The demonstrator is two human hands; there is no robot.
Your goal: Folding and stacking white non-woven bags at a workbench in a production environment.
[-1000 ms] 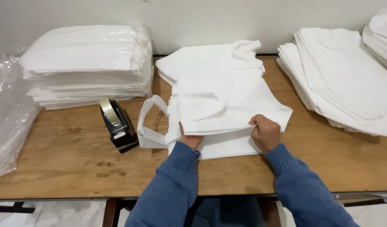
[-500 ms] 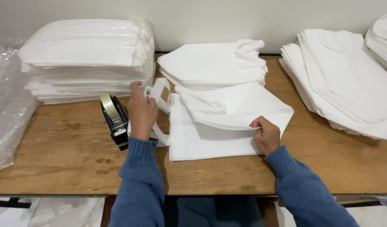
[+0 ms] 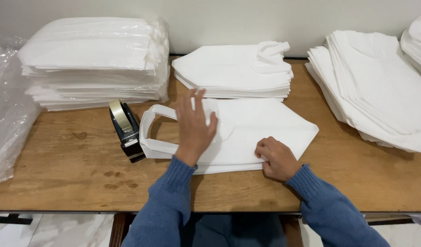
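A white fabric bag (image 3: 256,132) lies flat on the wooden table (image 3: 73,169), its loop handles pointing left. My left hand (image 3: 194,126) rests open, palm down, on the bag's left part near the handles. My right hand (image 3: 274,158) presses the bag's near edge with curled fingers, pinching the fabric there. Both arms wear blue knitted sleeves.
A black tape dispenser (image 3: 126,130) stands just left of the bag's handles. A folded stack of white bags (image 3: 233,71) sits behind it, a plastic-wrapped stack (image 3: 91,59) at back left, loose white stacks (image 3: 379,87) at right, and clear plastic (image 3: 4,114) at far left.
The bag's folded-over top layer has been laid down flat. My left hand moved from the handles by the tape dispenser onto the bag. My right hand stayed at the near edge.
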